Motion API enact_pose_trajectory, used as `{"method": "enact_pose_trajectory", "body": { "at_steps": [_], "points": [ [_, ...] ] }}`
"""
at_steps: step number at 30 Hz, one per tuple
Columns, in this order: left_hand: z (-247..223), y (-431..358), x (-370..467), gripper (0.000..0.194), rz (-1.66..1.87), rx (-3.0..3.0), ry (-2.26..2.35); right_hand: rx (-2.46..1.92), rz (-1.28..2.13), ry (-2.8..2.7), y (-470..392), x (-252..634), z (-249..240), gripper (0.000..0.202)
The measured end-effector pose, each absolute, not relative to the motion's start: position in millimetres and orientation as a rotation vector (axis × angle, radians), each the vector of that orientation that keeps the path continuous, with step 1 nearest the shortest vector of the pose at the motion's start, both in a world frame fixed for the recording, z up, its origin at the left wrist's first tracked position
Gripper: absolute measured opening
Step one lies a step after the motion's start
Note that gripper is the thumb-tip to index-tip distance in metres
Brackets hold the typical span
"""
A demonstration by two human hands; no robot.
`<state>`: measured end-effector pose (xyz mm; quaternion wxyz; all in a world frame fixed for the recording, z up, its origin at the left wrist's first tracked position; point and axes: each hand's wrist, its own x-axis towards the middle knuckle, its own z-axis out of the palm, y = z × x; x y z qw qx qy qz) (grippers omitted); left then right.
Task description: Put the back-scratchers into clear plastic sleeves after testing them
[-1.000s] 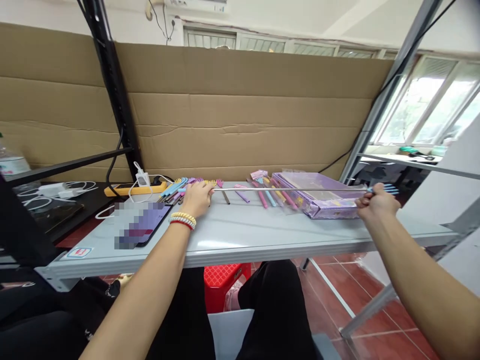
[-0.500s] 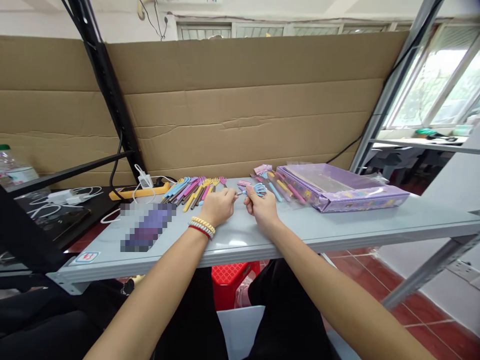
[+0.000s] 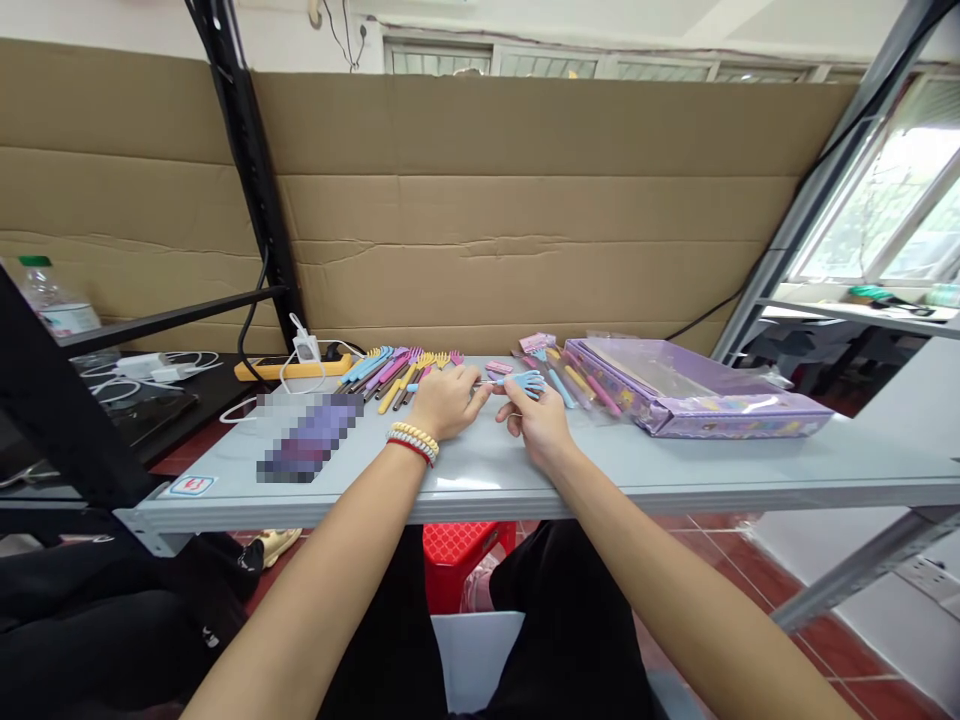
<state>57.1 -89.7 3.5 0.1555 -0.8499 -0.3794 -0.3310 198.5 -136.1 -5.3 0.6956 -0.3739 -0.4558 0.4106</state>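
Note:
A light-blue back scratcher with a hand-shaped head lies across both my hands above the table. My left hand, with bracelets at the wrist, is closed around its handle end; a bit of blue shows left of the fingers. My right hand pinches it just below the head. A thin metal rod shows between the hands. Left of my left hand lies a row of several back scratchers in blue, purple, yellow and pink. Several more in clear wrappers lie to the right of my right hand.
A purple box with clear film stands on the right of the grey table. A pixelated phone-like item, white charger and yellow power strip are at left. Cardboard closes off the back.
The back scratcher's head has turned to point right, and my right fingers have shifted below it. More of its rod and handle shows. The camera view has shifted slightly.

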Motion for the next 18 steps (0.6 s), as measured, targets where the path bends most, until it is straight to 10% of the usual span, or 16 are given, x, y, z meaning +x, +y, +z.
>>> {"method": "enact_pose_trajectory", "body": {
  "at_steps": [18],
  "points": [
    [6,-78,43,0.039,-0.769,-2.386,-1.307,-0.859,0.661,-0.692,-127,322,20,0.028]
  ]
}}
